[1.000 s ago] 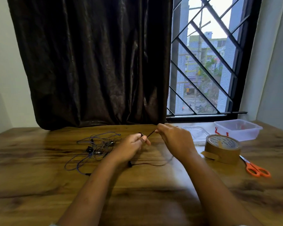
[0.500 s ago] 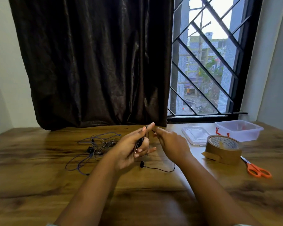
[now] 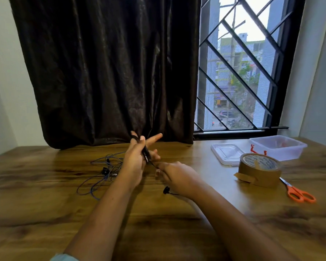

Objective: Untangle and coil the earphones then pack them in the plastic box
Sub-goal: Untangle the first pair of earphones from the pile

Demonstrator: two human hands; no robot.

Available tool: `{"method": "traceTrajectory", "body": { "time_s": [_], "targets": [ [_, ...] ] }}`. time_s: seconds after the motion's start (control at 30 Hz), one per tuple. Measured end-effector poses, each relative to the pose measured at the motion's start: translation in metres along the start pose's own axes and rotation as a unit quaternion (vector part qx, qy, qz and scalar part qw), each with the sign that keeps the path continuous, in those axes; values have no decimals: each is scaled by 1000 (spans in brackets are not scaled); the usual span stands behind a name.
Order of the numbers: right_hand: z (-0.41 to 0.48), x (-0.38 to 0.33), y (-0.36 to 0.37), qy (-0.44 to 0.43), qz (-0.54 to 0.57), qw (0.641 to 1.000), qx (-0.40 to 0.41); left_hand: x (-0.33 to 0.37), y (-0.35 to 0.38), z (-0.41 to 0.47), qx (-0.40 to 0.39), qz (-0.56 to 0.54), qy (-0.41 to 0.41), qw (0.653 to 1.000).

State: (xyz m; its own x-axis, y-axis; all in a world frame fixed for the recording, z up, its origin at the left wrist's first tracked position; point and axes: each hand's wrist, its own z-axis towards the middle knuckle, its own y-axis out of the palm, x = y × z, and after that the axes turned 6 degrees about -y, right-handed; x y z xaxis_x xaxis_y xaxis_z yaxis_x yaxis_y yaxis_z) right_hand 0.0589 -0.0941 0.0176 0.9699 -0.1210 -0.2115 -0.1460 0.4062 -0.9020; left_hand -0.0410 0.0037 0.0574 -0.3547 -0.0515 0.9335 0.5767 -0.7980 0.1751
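Right hand (image 3: 179, 178) has dropped below the left hand (image 3: 135, 161) since half a second ago, pulling the black earphones (image 3: 146, 155) cord taut for my next wrap. Left upper fingers (image 3: 155, 137) spread as a spool, lower ones curl on the cord; right fingers (image 3: 159, 171) pinch it. Earbud (image 3: 166, 190) trails on desk (image 3: 45, 213); plastic box (image 3: 279, 147) well right.

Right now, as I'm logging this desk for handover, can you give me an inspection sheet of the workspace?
Surface: wooden table, grain visible.
Job's things: black earphones partly looped on the left hand, one earbud lying on the table; plastic box open, its lid beside it.
Clutter: tape roll and orange scissors, right side.
Hands: left hand holds the loops; right hand pinches the cable.
Cables: blue earphones tangled on the table, left of the arms.
Surroundings: dark curtain, barred window behind the table.
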Motion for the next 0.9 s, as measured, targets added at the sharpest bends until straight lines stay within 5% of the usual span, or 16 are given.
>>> {"method": "traceTrajectory", "body": {
  "time_s": [0.13, 0.33, 0.67, 0.9],
  "targets": [
    [-1, -1, -2, -23, -19, 1000, 2, -5, -4, 4, 30, 145, -8, 989],
    [-6, -2, -25, -58, -75, 992, 86, -8, -1, -2, -53, 362, -49, 929],
    [-11, 17, -40, -23, -132, 959, 251, -16, 13, -5, -184, 181, -143, 955],
    [-11, 23, -39, 32, -115, 961, 249, -10, 12, -10, -224, 74, -198, 951]
  ]
}}
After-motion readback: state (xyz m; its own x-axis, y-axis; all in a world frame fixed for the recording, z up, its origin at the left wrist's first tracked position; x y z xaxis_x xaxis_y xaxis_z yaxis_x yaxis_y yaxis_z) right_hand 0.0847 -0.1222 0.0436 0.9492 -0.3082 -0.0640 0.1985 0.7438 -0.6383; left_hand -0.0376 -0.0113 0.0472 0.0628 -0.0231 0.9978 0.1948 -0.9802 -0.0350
